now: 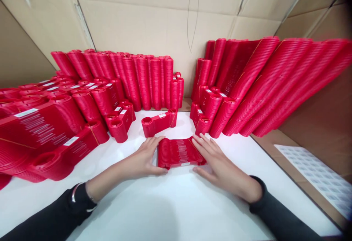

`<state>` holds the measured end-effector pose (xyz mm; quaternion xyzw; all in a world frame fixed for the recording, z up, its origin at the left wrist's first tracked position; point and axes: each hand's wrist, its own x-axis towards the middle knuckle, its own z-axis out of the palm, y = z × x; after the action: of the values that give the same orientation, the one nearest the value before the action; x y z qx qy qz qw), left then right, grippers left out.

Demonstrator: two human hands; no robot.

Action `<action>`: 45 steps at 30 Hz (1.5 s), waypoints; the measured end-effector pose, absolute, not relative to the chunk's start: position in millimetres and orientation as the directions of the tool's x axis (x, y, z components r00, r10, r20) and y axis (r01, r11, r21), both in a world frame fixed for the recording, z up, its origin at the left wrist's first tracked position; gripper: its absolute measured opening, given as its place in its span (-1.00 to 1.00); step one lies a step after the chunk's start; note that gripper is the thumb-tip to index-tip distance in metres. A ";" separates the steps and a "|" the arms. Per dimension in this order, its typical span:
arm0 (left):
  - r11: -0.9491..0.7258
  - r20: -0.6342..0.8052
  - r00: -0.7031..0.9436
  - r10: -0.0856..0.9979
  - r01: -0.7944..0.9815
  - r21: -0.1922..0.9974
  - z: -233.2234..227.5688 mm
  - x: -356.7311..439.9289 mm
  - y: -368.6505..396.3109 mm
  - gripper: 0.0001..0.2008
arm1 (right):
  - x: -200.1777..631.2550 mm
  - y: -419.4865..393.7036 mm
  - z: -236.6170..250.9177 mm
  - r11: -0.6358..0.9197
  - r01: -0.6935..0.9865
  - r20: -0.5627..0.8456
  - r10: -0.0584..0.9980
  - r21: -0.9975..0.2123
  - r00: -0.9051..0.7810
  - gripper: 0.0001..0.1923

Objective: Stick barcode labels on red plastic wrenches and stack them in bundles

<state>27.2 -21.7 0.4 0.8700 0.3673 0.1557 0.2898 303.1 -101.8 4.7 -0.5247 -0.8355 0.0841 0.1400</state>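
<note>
**Red bundle [178,153] held at both ends**

Dark sleeves [49,217] enter from the near corners over a white tabletop [132,215]. The left hand [147,158], partly open in a curve, has the bundle's left end between thumb and fingers. The right hand [213,158] lays spread fingers over the right end, its thumb at the near edge. The ribbed bundle lies flat on the tabletop between them, a white label on its near side. To the right is a printed sheet [313,173]. Just beyond the hands stands a small labelled bundle [162,122]. Red stacks crowd the left side [68,113]; taller ones lean at the right [254,77]. Behind them rises a cardboard wall [151,24], a thin wire loop [188,21] hanging before it.
</note>
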 end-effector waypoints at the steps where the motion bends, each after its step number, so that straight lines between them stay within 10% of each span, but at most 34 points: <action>1: -0.564 0.067 0.675 0.735 0.554 0.612 0.0 29.4 -23.8 -0.10 | 296.9 -106.5 2.2 0.442 0.867 0.158 0.896 -0.229 -0.415 -0.31; 29: -0.560 0.160 0.589 0.792 0.597 0.574 -8.0 48.6 -48.6 -0.10 | 252.5 -141.9 -23.3 0.355 0.933 0.275 0.903 -0.051 -0.329 -0.36; 45: -0.516 0.210 0.488 0.847 0.659 0.548 -15.4 53.4 -50.5 -0.08 | 238.7 -96.6 0.3 0.433 0.896 0.052 0.901 -0.098 -0.430 -0.11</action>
<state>53.4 -50.5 -15.4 0.8387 0.4489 0.2333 0.2019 238.7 -96.6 0.3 -0.5317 -0.8451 0.0278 0.0483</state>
